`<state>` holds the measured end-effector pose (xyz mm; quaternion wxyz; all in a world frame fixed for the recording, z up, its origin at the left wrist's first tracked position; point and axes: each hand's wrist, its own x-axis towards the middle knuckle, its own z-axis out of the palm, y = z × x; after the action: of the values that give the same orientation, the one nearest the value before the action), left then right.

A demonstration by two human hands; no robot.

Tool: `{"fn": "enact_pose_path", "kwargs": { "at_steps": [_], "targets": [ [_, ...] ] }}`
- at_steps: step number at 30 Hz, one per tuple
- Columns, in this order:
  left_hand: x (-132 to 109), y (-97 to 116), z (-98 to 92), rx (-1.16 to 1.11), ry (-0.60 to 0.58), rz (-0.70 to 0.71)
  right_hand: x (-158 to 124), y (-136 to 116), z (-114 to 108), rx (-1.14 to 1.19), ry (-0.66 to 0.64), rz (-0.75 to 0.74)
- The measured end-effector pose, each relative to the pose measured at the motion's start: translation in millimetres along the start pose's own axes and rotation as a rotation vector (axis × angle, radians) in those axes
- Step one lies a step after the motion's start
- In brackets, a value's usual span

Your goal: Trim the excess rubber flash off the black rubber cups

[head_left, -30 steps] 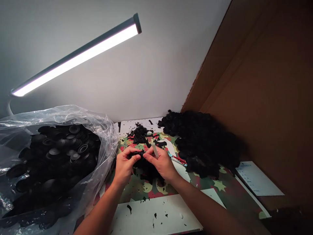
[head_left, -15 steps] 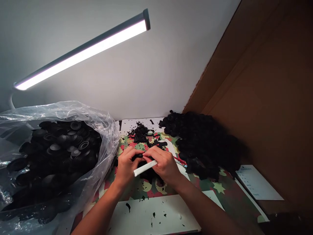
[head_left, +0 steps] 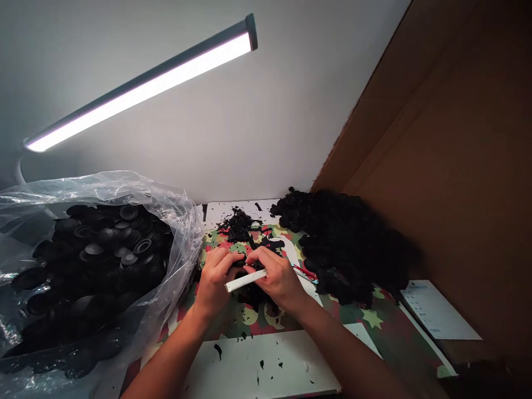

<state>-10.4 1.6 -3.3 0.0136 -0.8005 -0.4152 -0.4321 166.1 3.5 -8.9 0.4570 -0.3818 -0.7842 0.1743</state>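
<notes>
My left hand (head_left: 215,277) pinches a small black round part (head_left: 238,260), mostly covered by the fingers. Close beside it, my right hand (head_left: 277,277) is closed around a flat white stick-like handle (head_left: 247,281) that points down to the left. The far end of this tool is hidden inside the right hand. Beneath both hands lie dark black pieces (head_left: 257,299) on a camouflage-patterned cover (head_left: 233,327).
At left, a clear plastic bag (head_left: 187,221) holds many black round caps (head_left: 108,249). A large black heap (head_left: 353,244) lies at right by a cardboard wall (head_left: 457,166). Black scraps (head_left: 239,224), a red tool (head_left: 305,272), white boards (head_left: 266,366) and a lamp (head_left: 145,86) surround the hands.
The fingertips of my right hand have drawn slightly apart from the left ones. The white handle has turned a little and looks thinner.
</notes>
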Motion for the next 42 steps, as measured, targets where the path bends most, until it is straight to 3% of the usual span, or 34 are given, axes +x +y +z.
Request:
{"fn": "enact_pose_path", "kwargs": {
  "at_steps": [5,10,13,17,20,23,25,28,34,42],
  "targets": [
    [0.3,0.4,0.2,0.025,0.003,0.043,0.0,2.3,-1.8,0.005,-0.050,0.023],
    [-1.8,1.8,2.9,0.045,0.014,0.066,1.3,-2.8,0.3,0.135,-0.078,0.156],
    [-2.3,-1.1,3.8,-0.031,0.047,-0.064,-1.1,-13.3,5.0,0.287,-0.088,0.287],
    [3.4,-7.5,-1.6,-0.253,0.084,-0.414,-4.5,-23.0,8.1,0.451,-0.157,0.307],
    [8.9,-7.9,-7.4,-0.505,0.035,-0.665,-1.7,-14.0,5.4,0.458,-0.034,0.269],
    [10.9,-5.7,-8.0,-0.725,0.032,-0.801,3.0,5.0,1.0,0.391,0.089,0.366],
    [10.1,-5.2,-5.3,-0.848,0.037,-0.856,5.3,16.0,-1.6,0.333,0.103,0.398],
    [7.5,-6.9,-0.2,-0.962,0.055,-0.915,7.2,22.4,-4.5,0.262,0.131,0.330],
    [4.3,-10.1,3.7,-0.994,0.073,-0.932,4.7,6.1,-10.7,0.274,0.399,0.236],
    [8.4,-1.4,0.4,-1.188,0.067,-0.976,-2.6,-11.7,-3.3,0.435,0.297,0.275]
  ]
}}
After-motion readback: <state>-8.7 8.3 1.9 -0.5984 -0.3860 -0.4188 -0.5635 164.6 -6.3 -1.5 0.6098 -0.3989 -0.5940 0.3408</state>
